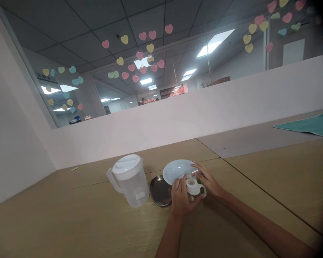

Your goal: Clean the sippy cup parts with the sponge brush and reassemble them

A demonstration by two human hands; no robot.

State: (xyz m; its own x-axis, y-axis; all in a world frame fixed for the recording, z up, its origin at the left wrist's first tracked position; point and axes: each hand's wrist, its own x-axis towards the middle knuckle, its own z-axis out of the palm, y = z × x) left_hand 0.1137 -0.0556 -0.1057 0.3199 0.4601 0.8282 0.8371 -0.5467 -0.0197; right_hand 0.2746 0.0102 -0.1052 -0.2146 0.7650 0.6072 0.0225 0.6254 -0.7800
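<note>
Both hands (195, 191) around baby bottle (194, 186)

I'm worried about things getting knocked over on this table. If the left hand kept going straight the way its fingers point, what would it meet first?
The left hand points up and away across the table. Past the small white bottle that both hands grip, it would probably first meet the white plate, though depth is unclear. The pitcher stands off to the left.

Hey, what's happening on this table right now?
A person has both hands around a small white baby bottle with handles on the wooden table. The left hand cups its near side and the right hand covers its far side. Just behind it sits a white plate, partly over a round metal lid, with a clear plastic pitcher to the left.
</note>
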